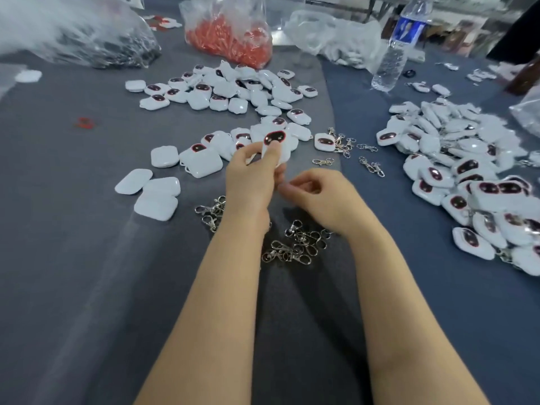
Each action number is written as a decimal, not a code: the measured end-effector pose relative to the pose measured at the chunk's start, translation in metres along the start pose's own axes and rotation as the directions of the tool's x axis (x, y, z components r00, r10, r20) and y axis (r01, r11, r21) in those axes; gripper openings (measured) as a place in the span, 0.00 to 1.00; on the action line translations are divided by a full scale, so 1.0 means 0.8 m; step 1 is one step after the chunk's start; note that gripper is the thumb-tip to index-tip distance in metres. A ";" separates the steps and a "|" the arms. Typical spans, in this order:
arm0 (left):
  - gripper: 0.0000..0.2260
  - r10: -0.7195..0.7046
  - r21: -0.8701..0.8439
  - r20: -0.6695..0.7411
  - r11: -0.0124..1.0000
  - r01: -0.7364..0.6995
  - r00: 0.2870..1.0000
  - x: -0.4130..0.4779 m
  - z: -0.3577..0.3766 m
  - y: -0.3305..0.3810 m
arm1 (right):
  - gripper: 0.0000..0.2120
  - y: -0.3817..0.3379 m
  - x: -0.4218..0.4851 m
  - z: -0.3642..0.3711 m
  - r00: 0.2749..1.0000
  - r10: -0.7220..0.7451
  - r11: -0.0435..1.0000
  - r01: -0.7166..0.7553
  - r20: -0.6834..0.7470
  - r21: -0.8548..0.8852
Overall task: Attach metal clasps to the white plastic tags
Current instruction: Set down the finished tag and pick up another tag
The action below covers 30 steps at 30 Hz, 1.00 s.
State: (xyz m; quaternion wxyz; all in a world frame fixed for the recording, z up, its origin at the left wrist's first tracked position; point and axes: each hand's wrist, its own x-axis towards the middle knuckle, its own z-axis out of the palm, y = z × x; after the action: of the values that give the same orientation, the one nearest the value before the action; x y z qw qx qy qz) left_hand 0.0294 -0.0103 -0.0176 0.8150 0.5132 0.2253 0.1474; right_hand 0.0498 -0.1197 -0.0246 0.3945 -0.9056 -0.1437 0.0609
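White tag: pinched in left hand, dark red-rimmed oval print, no legible writing.
Right hand: fingers curled just below tag; contents hidden.
Metal clasps: heaped on grey cloth between forearms.
Bottle label: blue, unreadable.

A grey cloth is covering the left and middle and meeting a blue cloth on the right, with a small red scrap lying on the grey at the left. Along the far side, a clear bag is holding what may be dark parts, too blurred to tell, a second bag to its right is bulging with red pieces, and a crumpled white bag is lying further right. A bottle is standing upright on the blue cloth near that white bag, a small black ring lying just beside it.
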 end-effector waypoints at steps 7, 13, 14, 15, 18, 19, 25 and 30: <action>0.08 0.017 -0.152 -0.065 0.988 -0.027 0.998 0.006 -0.015 0.009 | 0.14 -0.016 -0.009 0.015 0.949 -0.115 0.959 0.184 0.293 -0.218; 0.03 -0.104 -0.376 -0.100 0.925 0.059 0.990 0.008 -0.021 0.014 | 0.04 -0.017 -0.009 0.019 0.960 -0.129 0.955 0.188 0.249 -0.229; 0.03 -0.117 -0.392 -0.099 0.917 0.070 0.988 0.008 -0.022 0.015 | 0.05 -0.015 -0.008 0.021 0.967 -0.140 0.949 0.192 0.211 -0.250; 0.03 -0.126 -0.400 -0.096 0.913 0.077 0.987 0.008 -0.023 0.015 | 0.05 -0.013 -0.007 0.021 0.975 -0.145 0.951 0.184 0.166 -0.249; 0.07 -0.112 -0.369 -0.094 0.927 0.069 0.989 0.007 -0.021 0.014 | 0.02 -0.007 -0.002 0.020 0.996 -0.094 0.995 0.094 -0.006 -0.012; 0.11 -0.092 -0.354 -0.098 0.934 0.051 0.991 0.006 -0.019 0.012 | 0.04 -0.006 0.000 0.019 0.997 -0.053 0.990 0.059 -0.049 0.129; 0.11 0.003 -0.045 -0.033 0.999 -0.005 0.999 0.008 -0.011 -0.002 | 0.07 0.006 0.004 0.002 0.962 0.154 0.773 0.025 -0.227 0.634; 0.12 -0.053 0.034 0.098 0.998 0.050 0.994 0.001 -0.002 -0.008 | 0.12 0.006 0.006 -0.009 0.953 0.250 0.522 0.016 -0.170 0.853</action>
State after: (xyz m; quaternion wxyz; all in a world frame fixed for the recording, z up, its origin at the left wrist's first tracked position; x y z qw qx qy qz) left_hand 0.0294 -0.0113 -0.0242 0.8204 0.5267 0.2002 0.0971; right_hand 0.0572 -0.1266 -0.0233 0.7940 -0.6070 0.0212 0.0248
